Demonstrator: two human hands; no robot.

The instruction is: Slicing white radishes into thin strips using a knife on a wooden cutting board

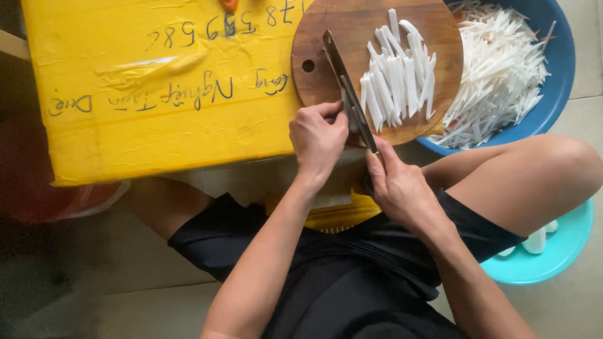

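While a heap of white strips (496,69) is already filling the blue basin (562,75) at the upper right, a smaller batch of cut white sticks (396,81) is lying on the round wooden cutting board (352,37), so much of the slicing looks done. What is left is hard to gauge: a few pale chunks (537,242) are sitting in the turquoise bowl (559,254) by the person's right knee, seemingly uncut.

The knife (345,81) is resting across the board's left part, its long axis running diagonally, its tip pointing up and to the left, away from the person, and its handle end coming down toward the board's near edge. The right hand (402,188) is gripping the handle, fingers curled tight around it. The left hand (319,135) is sitting at the board's near edge, fingers bunched together and touching the blade; whether they are pinching a piece is not visible. The board is lying partly on a yellow box (157,88).
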